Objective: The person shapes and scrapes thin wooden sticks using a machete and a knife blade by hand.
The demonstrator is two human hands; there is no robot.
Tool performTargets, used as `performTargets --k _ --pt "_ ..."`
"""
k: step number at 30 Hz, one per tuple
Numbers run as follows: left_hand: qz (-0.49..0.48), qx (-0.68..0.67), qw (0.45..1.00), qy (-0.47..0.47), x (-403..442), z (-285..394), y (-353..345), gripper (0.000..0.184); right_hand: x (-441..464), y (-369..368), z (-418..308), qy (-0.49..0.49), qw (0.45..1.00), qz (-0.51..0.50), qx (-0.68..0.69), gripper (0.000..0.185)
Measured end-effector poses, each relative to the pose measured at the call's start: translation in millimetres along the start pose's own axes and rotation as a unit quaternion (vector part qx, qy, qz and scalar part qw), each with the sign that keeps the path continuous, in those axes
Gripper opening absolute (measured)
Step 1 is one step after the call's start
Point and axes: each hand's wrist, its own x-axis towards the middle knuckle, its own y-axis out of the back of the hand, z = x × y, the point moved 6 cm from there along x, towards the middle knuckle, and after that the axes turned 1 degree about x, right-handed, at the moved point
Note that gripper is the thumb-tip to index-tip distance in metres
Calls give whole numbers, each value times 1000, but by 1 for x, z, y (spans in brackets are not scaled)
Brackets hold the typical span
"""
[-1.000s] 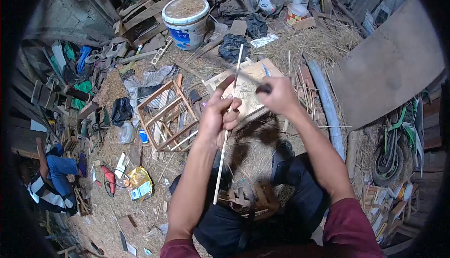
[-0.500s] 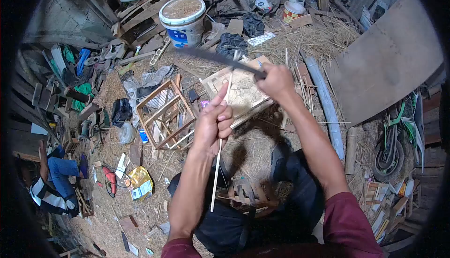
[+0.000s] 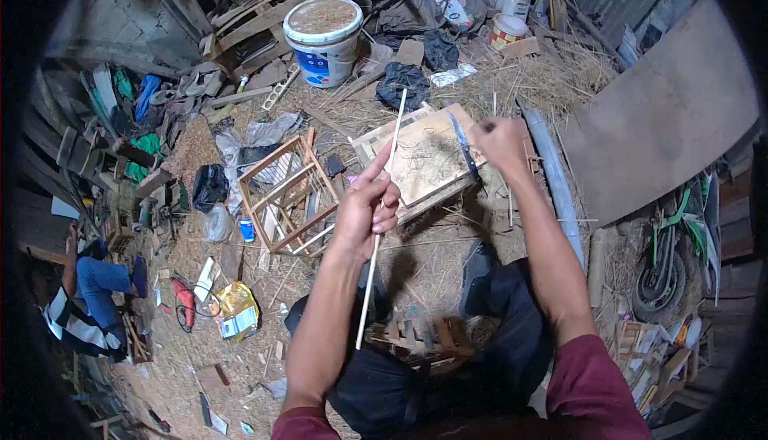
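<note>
A thin pale wooden stick (image 3: 398,124) runs through my left hand (image 3: 366,208), which is closed around it with the thumb and index finger stretched along it. Its lower end hangs over my lap. To the right, my right hand (image 3: 502,150) is a fist around the dark handle of a large knife (image 3: 485,126); its blade cannot be made out from this angle. Between and beyond my hands lies a wooden board (image 3: 424,160) with shavings on it. A second knife (image 3: 464,144), with a black handle, rests along the board's right side.
A slatted wooden frame (image 3: 286,192) stands left of the board. Behind are a white bucket (image 3: 322,44) and black plastic bags (image 3: 402,86). A plywood sheet (image 3: 660,112) leans at right above a motorbike wheel (image 3: 662,280). Another person (image 3: 100,280) sits at far left.
My right hand has moved right and slightly down, away from the stick, and the large knife's blade no longer crosses it. The second knife on the board is now uncovered. My left hand keeps its hold.
</note>
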Motion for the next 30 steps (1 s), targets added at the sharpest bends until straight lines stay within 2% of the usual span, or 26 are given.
performTargets --k 1,4,6,9,11,12,14,15,17,20,22,23,24,26,29,30 --pt "-1 4 1000 -5 6 4 -2 58 -15 -7 -27 67 997 -29 -36 29" --pt "10 -28 999 -20 19 11 -1 59 -61 -42 -85 139 966 -171 -133 22" --pt "0 -58 998 -20 19 11 2 59 -77 -53 -103 251 948 -133 -145 18" --pt "44 -30 998 -15 5 12 3 59 -70 -59 -100 231 956 -129 -124 20" --pt "71 -14 997 6 -1 8 2 58 -53 -49 -94 187 967 -86 -148 19" --pt "59 40 997 -8 -7 2 -2 58 -42 -39 -88 164 971 -62 -162 19" --pt "19 48 998 32 -25 -11 -18 58 -9 -12 -54 -6 999 -44 -27 23" --pt "-50 -13 997 50 -27 -16 -27 58 -7 -5 -44 0 998 -36 -43 24" --pt "-6 4 1000 31 -13 -13 -18 58 -4 2 -29 12 997 -22 -78 26" --pt "2 -57 998 21 8 -4 -7 59 -39 -10 -57 28 996 -82 34 24" --pt "-29 -75 997 12 14 6 -12 60 -58 -22 -77 149 986 -60 47 20" --pt "7 -62 998 31 18 5 -9 60 -63 -30 -81 181 979 -92 27 17" --pt "-5 -75 997 25 19 5 -10 60 -68 -35 -88 225 967 -96 -71 14" --pt "-26 -106 994 14 18 4 -8 59 -69 -44 -91 212 957 -159 -120 18" --pt "-1 -33 999 22 3 6 -15 58 -52 -29 -90 235 957 -80 -147 19" --pt "8 -6 1000 22 -2 5 -18 57 -36 -24 -80 150 972 -81 -162 19"
